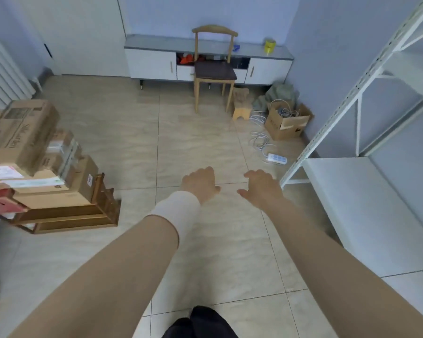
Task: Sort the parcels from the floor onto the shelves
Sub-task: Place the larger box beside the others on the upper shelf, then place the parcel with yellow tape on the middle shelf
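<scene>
Head view sets the shelves [352, 191] along the floor's right edge and the parcels [27, 132] piled at its left edge, with the left hand [200, 184] and right hand [263, 189] between them, both empty, fingers loose. The step looks like a turn left to fetch, best lifting the top box first, a palm on each side. Shelves are white slotted metal with smooth flat boards; parcels are brown labelled cardboard boxes on a low wooden rack [83, 215].
</scene>
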Available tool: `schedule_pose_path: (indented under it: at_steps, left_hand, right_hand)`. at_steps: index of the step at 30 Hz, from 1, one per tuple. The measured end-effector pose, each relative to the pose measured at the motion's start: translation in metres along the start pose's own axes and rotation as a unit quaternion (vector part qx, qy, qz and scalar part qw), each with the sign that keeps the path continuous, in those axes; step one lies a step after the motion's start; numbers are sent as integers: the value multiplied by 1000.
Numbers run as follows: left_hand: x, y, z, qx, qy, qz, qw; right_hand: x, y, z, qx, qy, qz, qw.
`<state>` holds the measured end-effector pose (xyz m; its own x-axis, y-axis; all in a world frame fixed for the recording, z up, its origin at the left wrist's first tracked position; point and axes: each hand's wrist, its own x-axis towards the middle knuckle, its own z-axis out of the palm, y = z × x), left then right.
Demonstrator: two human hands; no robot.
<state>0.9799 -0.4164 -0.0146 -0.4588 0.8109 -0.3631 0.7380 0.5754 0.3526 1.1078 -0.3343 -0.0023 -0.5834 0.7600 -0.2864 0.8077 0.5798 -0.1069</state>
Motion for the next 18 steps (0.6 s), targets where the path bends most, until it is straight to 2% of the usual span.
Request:
schedule_pose_path:
  at_steps: [7, 12, 18]
  left_hand:
    - [-33, -95, 64, -55, -18, -144, 988]
    - [-70, -151, 102, -121, -74, -249, 958]
    - [-120, -231, 109, -188, -61, -344, 918]
  right_hand:
    - [3, -55, 96, -3, -127, -100, 987]
    - [-8, -107, 143, -28, -211, -164, 963]
    - [-32, -204, 179, -79, -257, -257, 928]
